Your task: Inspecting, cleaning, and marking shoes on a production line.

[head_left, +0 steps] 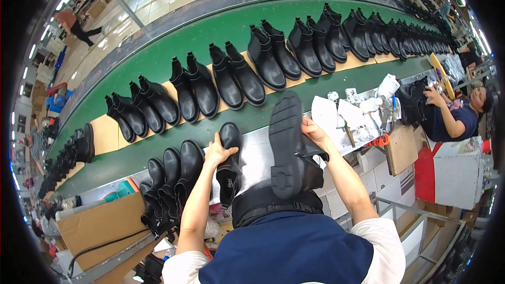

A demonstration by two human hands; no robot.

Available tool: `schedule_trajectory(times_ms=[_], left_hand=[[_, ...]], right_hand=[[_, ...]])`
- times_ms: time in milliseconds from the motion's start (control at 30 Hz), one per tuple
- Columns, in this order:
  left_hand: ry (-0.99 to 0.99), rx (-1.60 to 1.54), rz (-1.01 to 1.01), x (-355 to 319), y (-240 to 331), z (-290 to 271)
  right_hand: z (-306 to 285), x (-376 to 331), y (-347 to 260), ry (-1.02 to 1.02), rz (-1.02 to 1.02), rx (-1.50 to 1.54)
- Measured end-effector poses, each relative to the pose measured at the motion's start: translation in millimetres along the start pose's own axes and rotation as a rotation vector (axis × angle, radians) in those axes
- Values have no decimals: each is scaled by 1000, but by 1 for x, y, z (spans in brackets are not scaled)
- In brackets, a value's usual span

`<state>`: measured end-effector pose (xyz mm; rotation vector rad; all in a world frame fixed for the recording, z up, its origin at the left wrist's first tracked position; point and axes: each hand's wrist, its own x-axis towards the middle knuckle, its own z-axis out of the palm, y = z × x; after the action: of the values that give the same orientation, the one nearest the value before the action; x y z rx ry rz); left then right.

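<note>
In my right hand (315, 132) a black ankle boot (285, 144) is tipped so its ridged sole shows, toe pointing away from me. The fingers are closed on its side, partly hidden behind the upper. My left hand (218, 152) grips a second black boot (230, 135) near its toe, thumb across the top. That boot lies sole down on the metal worktop (254, 155), its shaft toward me. Just left of my left hand, several black boots (181, 160) stand close together.
Beyond the worktop runs a green conveyor (158, 47) with rows of black boots (231, 76) on cardboard. White bottles (388, 85) and orange-handled scissors (380, 141) lie at right. A cardboard box (100, 226) sits lower left; a co-worker (452, 113) handles black boots at far right.
</note>
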<state>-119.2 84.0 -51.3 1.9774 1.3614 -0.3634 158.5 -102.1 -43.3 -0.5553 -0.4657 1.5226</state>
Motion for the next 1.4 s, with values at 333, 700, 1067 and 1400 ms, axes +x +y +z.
schedule_trajectory(times_ms=[333,700,1067,1400], left_hand=[[-97,-21,-142,23,64,13],[-148,-523,178,-128,53,33],[267,-382,63,-66,87,94],[-178,-1498,-208,-88,28,39]], right_hand=[[35,49,36,662,485,-1078],[-70,-100,14,1243,306,-1806],[-76,-89,2,1235,21,-1560],[-63,-102,-115,1515,213,-1930]])
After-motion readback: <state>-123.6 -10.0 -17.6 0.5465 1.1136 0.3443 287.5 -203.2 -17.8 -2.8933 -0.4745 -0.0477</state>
